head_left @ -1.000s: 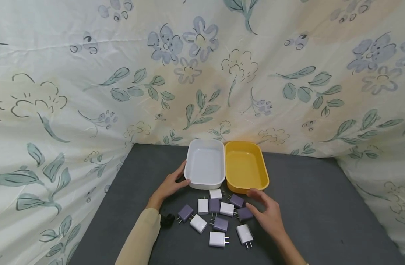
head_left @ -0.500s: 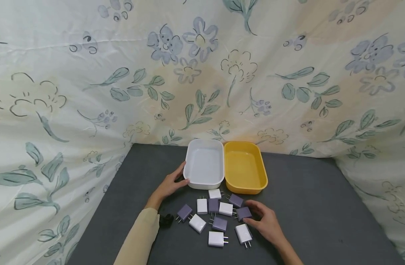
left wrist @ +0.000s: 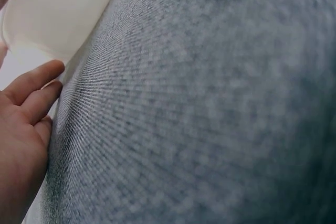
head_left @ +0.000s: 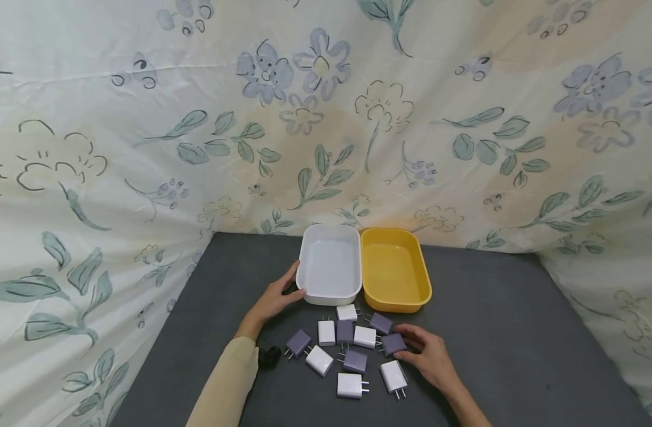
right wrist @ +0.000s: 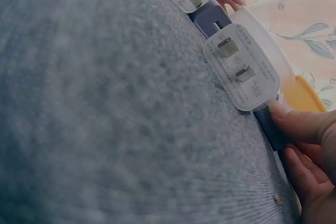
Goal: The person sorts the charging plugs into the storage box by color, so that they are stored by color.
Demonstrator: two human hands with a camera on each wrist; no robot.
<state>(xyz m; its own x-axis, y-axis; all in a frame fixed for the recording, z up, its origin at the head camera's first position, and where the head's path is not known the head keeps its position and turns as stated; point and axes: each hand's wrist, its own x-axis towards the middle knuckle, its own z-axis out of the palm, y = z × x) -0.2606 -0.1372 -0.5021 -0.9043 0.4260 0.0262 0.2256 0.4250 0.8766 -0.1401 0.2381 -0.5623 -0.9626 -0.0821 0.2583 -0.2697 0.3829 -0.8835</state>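
Clearly, the right hand [head_left: 430, 359], at the lower right of the centre of the head view, was grasping a purple charger [head_left: 392, 345] between its thumb and fingers. This charger lay on the dark table [head_left: 497, 338], with its prongs pointing to the left of the frame. The right wrist view also showed, at its right edge, the thumb and fingers at the two sides of a dark charger body.

The left hand [head_left: 272, 299], left of the centre, had its fingers spread and loosely extended, not clenched; they touched the left side of the white tray [head_left: 330, 267], and the thumb lay at its lower left corner. Just beside this tray, to the right, stood the yellow tray [head_left: 394, 270].

Below both trays, in the lower middle of the frame, ten other chargers, six white and four purple, were lying in a loose group. One white charger [head_left: 393, 377] lay just below the grasped one, its prongs toward the bottom edge. Behind the table, a flowered cloth [head_left: 326, 136] filled the upper part of the frame.
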